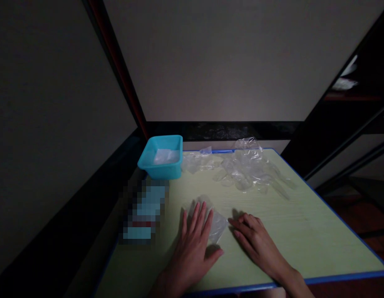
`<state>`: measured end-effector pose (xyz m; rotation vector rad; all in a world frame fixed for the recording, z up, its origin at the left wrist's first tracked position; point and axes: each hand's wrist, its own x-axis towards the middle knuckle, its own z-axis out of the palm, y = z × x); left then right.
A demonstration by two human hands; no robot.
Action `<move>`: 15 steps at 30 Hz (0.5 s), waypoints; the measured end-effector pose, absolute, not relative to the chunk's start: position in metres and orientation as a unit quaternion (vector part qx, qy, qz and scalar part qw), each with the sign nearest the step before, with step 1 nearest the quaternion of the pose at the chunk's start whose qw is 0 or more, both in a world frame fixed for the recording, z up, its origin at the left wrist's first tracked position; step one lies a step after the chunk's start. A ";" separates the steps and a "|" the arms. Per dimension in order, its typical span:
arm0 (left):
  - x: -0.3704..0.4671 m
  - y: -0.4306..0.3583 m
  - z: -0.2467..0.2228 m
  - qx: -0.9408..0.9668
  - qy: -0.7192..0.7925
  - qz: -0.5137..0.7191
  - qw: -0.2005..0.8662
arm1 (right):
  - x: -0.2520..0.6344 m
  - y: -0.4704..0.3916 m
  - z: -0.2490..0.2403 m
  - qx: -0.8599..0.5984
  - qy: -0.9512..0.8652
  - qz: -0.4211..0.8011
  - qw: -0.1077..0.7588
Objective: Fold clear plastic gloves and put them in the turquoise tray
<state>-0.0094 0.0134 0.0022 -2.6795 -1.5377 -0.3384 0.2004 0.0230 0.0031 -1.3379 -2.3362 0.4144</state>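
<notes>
My left hand [196, 238] lies palm down with its fingers spread on a clear folded plastic piece [218, 225] on the pale green table. Part of that plastic is hidden beneath the fingers. To the right, my right hand [257, 240] rests near the plastic's right corner, its index finger extended beside that corner and the other fingers partly curled. Whether its fingertips pinch anything is too small to tell. A loose heap of clear crumpled plastic [250, 167] spreads across the back of the table.
A turquoise basin [162, 169] with white sheets inside stands at the back left corner. More clear plastic [198, 161] lies beside it. A pixelated bluish object [146, 211] sits along the left edge. The table [303, 244] has a blue rim, with a wall behind.
</notes>
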 end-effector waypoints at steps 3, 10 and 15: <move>-0.013 0.005 -0.004 -0.851 -0.510 -0.118 0.031 | 0.196 0.017 0.006 -0.470 -0.836 0.177 0.221; -0.049 0.000 -0.002 -0.853 -0.496 -0.157 0.034 | 0.187 0.007 0.018 -0.409 -0.859 0.202 0.231; -0.053 -0.005 -0.004 -0.854 -0.470 -0.220 0.033 | 0.180 0.021 0.021 -0.334 -0.926 -0.006 0.176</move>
